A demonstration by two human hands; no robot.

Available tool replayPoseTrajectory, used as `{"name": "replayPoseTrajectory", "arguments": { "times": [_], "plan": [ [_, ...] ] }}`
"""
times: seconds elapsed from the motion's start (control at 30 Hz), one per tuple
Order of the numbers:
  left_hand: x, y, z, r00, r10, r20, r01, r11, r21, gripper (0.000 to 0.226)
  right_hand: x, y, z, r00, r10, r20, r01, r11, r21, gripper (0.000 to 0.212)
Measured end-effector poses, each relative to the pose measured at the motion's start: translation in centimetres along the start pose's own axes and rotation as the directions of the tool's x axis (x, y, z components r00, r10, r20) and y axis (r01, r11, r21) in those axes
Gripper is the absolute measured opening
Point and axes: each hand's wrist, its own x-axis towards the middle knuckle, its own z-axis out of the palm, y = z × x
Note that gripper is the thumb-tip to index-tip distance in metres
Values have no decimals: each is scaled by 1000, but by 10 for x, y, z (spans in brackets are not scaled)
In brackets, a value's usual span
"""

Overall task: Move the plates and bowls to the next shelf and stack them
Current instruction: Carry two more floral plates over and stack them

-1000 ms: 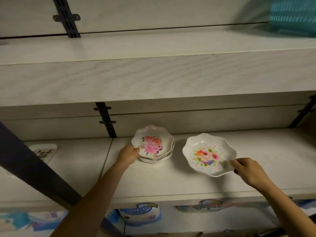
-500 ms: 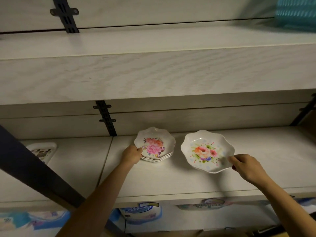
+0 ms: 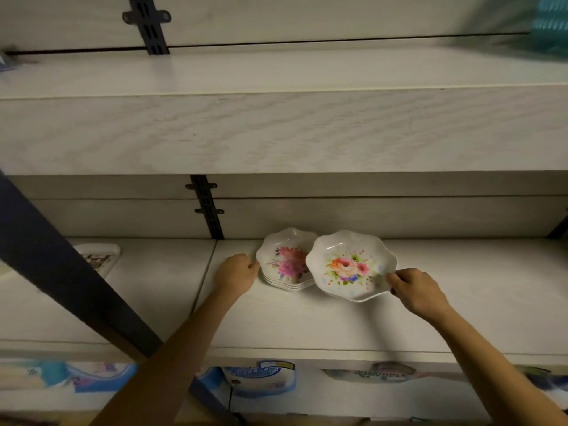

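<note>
Plates are the concern: a white scalloped plate with an orange-and-pink flower print (image 3: 350, 267) is pinched at its right rim by the right hand (image 3: 413, 290), tilted and overlapping the right edge of a short stack of matching white floral plates (image 3: 284, 261) on the pale wood-grain shelf (image 3: 461, 287). The left hand (image 3: 238, 272) is curled against the stack's left rim (seemingly to brace it), so the incoming plate can probably settle on top without pushing the stack sideways.

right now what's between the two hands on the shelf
In the head view, the stack of plates by the left hand and the single flowered plate in the right hand, overlapping the stack's right edge.
</note>
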Motion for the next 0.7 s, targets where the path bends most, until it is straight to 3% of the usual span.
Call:
{"name": "replayPoseTrajectory", "arguments": {
  "times": [0.2,0.4,0.7],
  "plan": [
    [-15,-19,-9,991,127,-30,-115,957,268,34,27,-41,33,999,-28,43,30,999,-36,35],
    [-36,-36,-19,982,187,-28,-172,944,283,31,45,-70,61,998,-5,65,10,997,-75,41],
    [-58,-44,-30,976,207,-68,-180,943,279,23,40,-90,68,988,11,157,33,961,-274,49]
  ]
}}
